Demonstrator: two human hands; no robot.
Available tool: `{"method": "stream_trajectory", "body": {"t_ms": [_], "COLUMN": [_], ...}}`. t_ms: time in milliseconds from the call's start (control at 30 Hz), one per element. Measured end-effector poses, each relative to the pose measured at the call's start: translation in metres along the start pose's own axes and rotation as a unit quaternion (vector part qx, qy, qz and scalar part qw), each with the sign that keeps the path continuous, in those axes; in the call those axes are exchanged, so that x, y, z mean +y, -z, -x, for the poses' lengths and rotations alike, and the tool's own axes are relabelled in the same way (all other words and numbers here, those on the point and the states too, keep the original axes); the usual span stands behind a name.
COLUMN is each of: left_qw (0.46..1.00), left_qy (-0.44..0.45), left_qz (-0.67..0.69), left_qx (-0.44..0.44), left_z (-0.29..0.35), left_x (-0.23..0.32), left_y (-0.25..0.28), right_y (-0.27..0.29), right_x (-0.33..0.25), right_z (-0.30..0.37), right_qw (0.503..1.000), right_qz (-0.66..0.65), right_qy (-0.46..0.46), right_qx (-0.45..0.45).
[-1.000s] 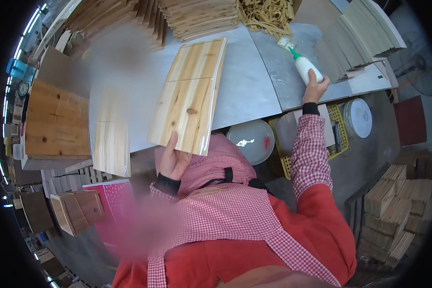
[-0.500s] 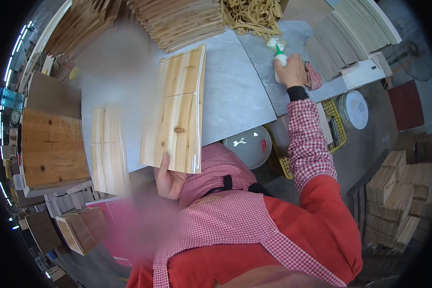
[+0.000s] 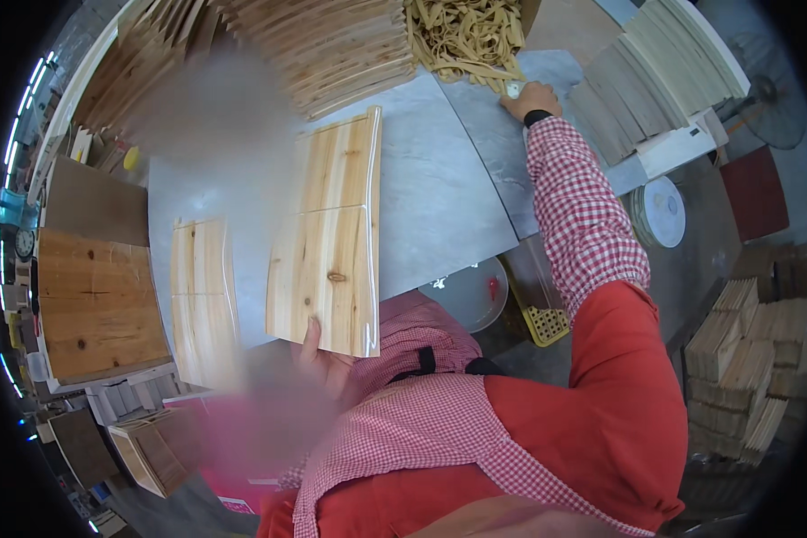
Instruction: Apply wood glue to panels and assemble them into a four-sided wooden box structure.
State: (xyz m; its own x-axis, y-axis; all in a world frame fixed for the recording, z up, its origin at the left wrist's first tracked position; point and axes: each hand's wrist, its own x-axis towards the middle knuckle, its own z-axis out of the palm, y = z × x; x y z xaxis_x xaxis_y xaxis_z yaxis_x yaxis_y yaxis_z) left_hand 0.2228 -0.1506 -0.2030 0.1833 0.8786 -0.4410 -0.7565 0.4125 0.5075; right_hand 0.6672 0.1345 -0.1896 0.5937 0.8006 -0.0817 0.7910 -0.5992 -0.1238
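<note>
My left hand [image 3: 321,356] grips a pale, knotty wooden board [image 3: 327,260] at its near edge, thumb on top and fingers mostly underneath. A shallow groove crosses the board, and a wet-looking white line runs down its right edge. At the far right of the table, my right hand [image 3: 531,100] is closed beside a small white patch [image 3: 514,89] at its fingertips. What it holds is hidden; no bottle shows. A similar grooved board [image 3: 199,291] lies on the left of the grey tabletop [image 3: 430,170].
Stacked wooden boards [image 3: 332,54] and a heap of tan strips [image 3: 466,36] line the back. Pale panels [image 3: 646,90] stand at the far right. Below the table edge are a round basin [image 3: 475,300] and a yellow basket [image 3: 547,325]. Blurred patches hide part of the left.
My right hand has reached farther away over the small pad; the white bottle with the green tip is out of sight. My left hand still holds the board. The whole view has shifted slightly.
</note>
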Motion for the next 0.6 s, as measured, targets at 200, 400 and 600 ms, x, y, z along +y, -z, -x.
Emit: {"method": "stream_trajectory", "body": {"t_ms": [200, 400, 600], "left_qw": [1.000, 1.000, 1.000], "left_qy": [0.007, 0.023, 0.016], "left_qz": [-0.012, 0.008, 0.013], "left_qx": [-0.002, -0.013, -0.002], "left_z": [-0.003, -0.001, -0.011], "left_x": [0.003, 0.004, 0.000], "left_y": [0.004, 0.002, 0.005], "right_y": [-0.002, -0.002, -0.001], "right_x": [0.023, 0.060, 0.065], "right_z": [-0.006, 0.053, 0.084], "right_qw": [0.998, 0.987, 0.992], "right_qz": [-0.039, -0.069, -0.084], "right_qy": [0.044, 0.085, 0.075], "right_qx": [0.008, 0.121, 0.064]}}
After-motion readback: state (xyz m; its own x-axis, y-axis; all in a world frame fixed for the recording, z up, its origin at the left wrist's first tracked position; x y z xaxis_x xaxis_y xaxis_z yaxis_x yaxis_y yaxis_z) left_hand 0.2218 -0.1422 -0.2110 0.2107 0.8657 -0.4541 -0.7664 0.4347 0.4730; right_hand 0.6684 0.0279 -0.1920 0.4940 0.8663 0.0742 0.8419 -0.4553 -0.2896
